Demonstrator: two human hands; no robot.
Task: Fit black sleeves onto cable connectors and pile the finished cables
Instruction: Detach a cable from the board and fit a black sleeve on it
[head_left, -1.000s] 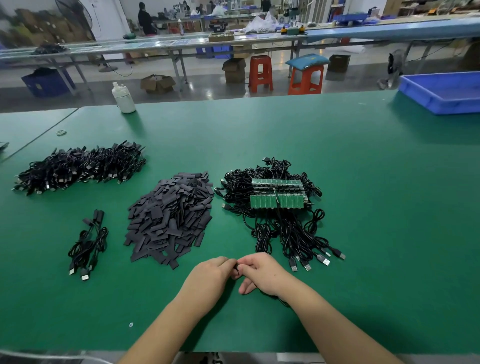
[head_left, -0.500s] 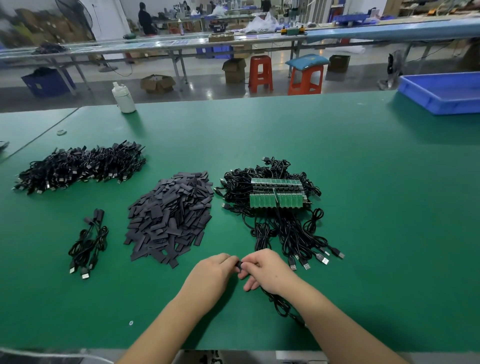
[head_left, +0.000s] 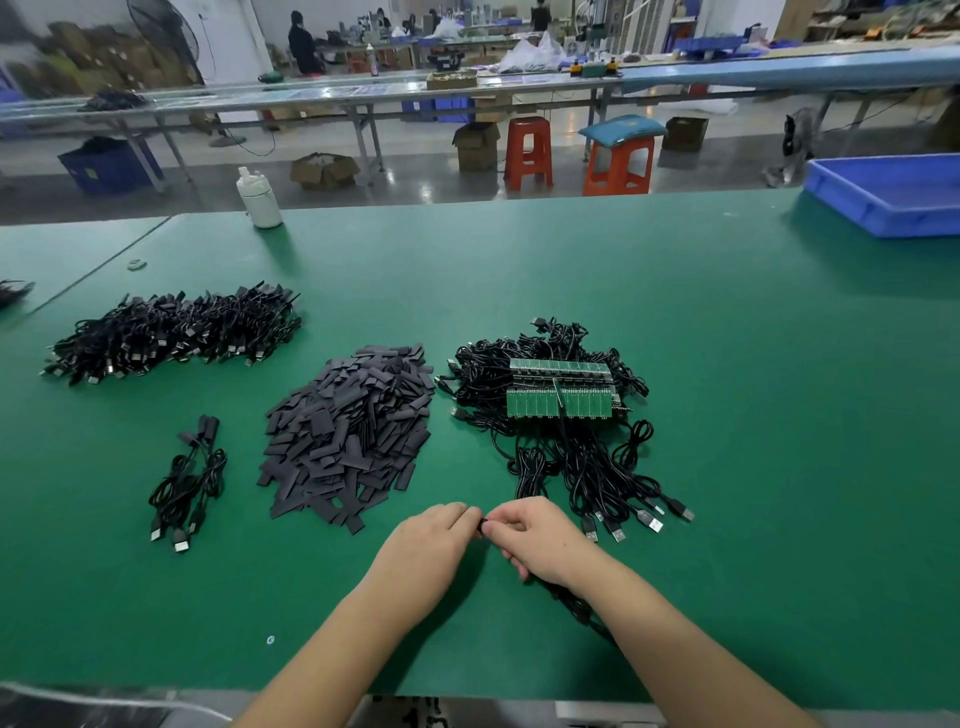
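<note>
**Sleeve fitting at the green bench: both hands on one cable end**

Both hands meet at 6 o'clock on the table (head_left: 727, 364). The left hand (head_left: 434, 543) and the right hand (head_left: 537, 540) have their fingers curled, fingertips almost touching, and pinch a small black piece (head_left: 482, 525) between them. Whether this is sleeve, connector or both cannot be told; it is mostly hidden by the fingers. A black cable (head_left: 571, 605) trails from under the right hand along the right forearm towards the table's near edge.

The sleeve pile (head_left: 348, 431), flat dark grey pieces, lies at 12 o'clock from the left hand, near it. The raw cables (head_left: 566, 452) lie in a tangle at 1 o'clock from the hands, with two rows of green boards (head_left: 558, 387) on top and plugs fanned out towards the right hand. A small bundle (head_left: 189, 480) lies at 9 o'clock, well apart from the hands. A large cable heap (head_left: 176, 332) lies at 10 o'clock, farther back.

A white bottle (head_left: 260, 200) stands at the table's far edge, at 11 o'clock. A blue tray (head_left: 888, 195) sits at the far right corner, at 2 o'clock.

No brand, label or writing can be read on anything in view.
</note>
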